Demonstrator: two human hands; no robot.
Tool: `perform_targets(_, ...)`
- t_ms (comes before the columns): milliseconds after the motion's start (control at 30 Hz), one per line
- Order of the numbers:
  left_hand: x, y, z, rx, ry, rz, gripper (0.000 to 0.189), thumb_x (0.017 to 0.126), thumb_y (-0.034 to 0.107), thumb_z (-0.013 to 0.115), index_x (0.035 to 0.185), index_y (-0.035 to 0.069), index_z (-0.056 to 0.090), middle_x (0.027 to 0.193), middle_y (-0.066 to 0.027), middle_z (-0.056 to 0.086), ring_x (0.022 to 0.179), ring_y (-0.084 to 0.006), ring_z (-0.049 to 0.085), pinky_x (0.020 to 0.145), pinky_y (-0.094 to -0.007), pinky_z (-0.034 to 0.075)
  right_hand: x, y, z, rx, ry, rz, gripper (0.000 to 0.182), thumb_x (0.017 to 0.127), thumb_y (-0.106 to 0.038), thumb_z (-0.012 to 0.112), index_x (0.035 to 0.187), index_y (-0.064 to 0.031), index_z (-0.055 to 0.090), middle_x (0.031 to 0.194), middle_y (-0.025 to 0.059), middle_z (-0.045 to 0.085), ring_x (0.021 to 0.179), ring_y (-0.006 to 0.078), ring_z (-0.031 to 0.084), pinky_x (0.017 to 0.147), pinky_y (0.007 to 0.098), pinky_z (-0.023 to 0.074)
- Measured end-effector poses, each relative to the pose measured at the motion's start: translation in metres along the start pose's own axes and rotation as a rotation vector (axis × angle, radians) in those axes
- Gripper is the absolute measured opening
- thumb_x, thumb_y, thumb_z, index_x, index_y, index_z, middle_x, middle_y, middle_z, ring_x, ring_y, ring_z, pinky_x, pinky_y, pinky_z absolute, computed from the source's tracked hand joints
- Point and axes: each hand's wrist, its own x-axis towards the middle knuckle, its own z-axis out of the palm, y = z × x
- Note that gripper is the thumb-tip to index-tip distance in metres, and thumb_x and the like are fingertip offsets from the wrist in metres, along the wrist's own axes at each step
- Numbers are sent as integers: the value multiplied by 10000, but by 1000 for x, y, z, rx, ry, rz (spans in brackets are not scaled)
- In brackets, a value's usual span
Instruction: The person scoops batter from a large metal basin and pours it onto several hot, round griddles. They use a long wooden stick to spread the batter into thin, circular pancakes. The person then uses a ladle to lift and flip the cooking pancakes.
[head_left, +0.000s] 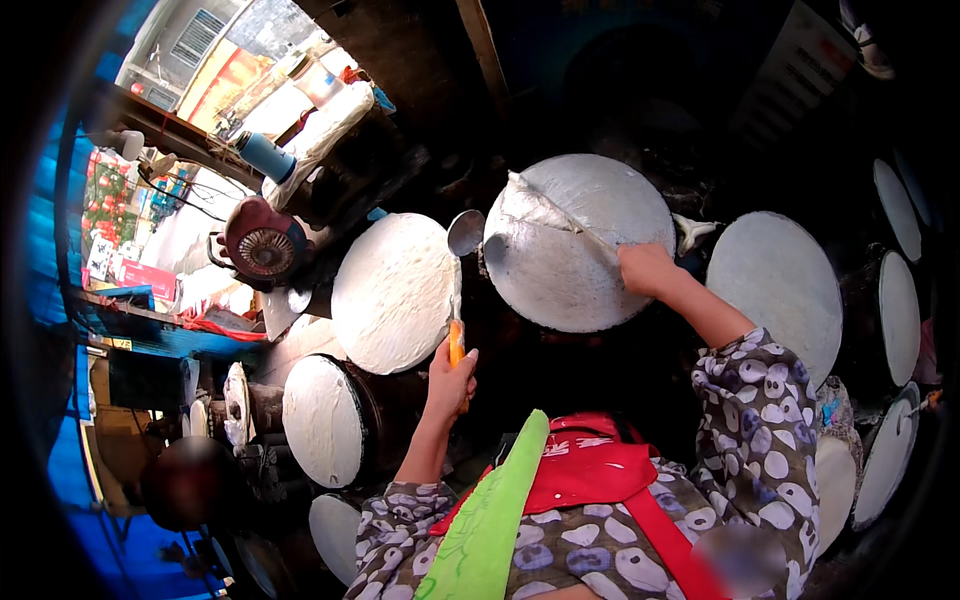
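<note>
My left hand (450, 384) grips the orange handle of a metal ladle (466, 232), whose bowl is between two round griddles. Left of the ladle, one griddle carries a thick, bumpy layer of white batter (394, 292). My right hand (646, 270) holds a long thin tool (589, 231) slanting across the other griddle (585, 281). White, batter-like material (532, 206) coats the tool's far end. This griddle's grey surface shows only a thin whitish film. Beyond my right hand, a crumpled white thing (691, 232) sits by the griddle's edge.
More round, white-topped griddles stand at right (776, 292) and lower left (324, 420). A small electric fan (262, 244) is at left, below a blue flask (266, 157) on a ledge. At lower left, someone's head is blurred (191, 480). A green cloth (487, 517) hangs over my red apron (589, 469).
</note>
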Motion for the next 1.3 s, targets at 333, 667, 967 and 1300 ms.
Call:
perform_targets(333, -31, -5, 0, -69, 45, -33, 524, 874, 114, 558, 1356, 100, 352, 653, 10, 425, 429, -58, 384, 384, -199, 328, 18, 41, -9, 1, 191, 84, 149, 806, -123, 466, 800, -5, 557, 731, 207, 625, 734, 384, 613, 641, 486, 469)
perform_targets(667, -50, -18, -1, -120, 88, -76, 515, 884, 120, 550, 1356, 115, 344, 654, 7, 418, 434, -55, 384, 387, -200, 329, -65, 14, -30, -31, -148, -125, 168, 801, -147, 480, 876, -20, 561, 724, 191, 628, 698, 378, 617, 622, 484, 468)
perform_targets(967, -49, -13, 7, -127, 90, -96, 461, 886, 133, 552, 1310, 110, 371, 663, 4, 423, 434, -61, 391, 384, -202, 332, 20, 12, -16, -84, -60, -250, 156, 835, -149, 454, 846, -27, 551, 705, 189, 617, 686, 379, 609, 624, 490, 456)
perform_targets(1300, -70, -19, 11, -162, 80, -135, 467, 889, 135, 544, 1320, 113, 365, 679, -5, 429, 436, -64, 395, 391, -203, 337, -26, 49, -23, -32, 74, -54, 137, 821, -147, 470, 844, -34, 544, 716, 177, 617, 700, 380, 603, 617, 486, 458)
